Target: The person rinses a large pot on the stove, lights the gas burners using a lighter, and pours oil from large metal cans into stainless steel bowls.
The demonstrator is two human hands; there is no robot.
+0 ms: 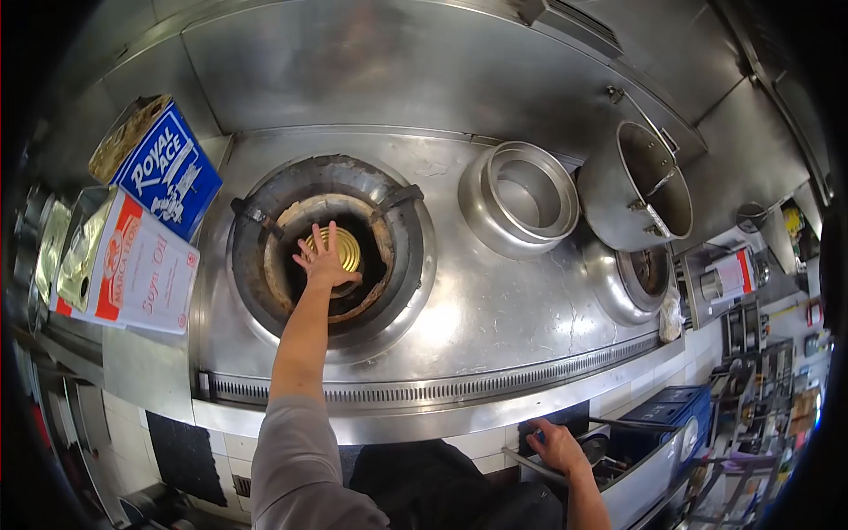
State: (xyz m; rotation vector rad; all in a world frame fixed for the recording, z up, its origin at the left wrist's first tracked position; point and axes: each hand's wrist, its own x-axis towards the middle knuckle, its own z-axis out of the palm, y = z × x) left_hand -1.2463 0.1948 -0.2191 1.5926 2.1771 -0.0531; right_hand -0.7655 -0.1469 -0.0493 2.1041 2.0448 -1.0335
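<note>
My left hand (pixel 324 260) reaches over the round wok burner (pixel 252 256) at the left of the steel stove. Its fingers are spread over a gold-coloured ringed metal disc (pixel 350 251) inside the burner opening; whether they touch it is hard to tell. Low on the right, in front of the stove edge, my right hand (pixel 556 444) has its fingers curled, near a metal rail. What it holds, if anything, is too small to make out.
Left of the burner stand a blue tin (pixel 172 168) and a soya oil tin (pixel 150 265). To the right are a steel ring (pixel 481 199), a large pot (pixel 609 190) and another burner (pixel 625 283). A blue bin (pixel 658 420) stands below the counter.
</note>
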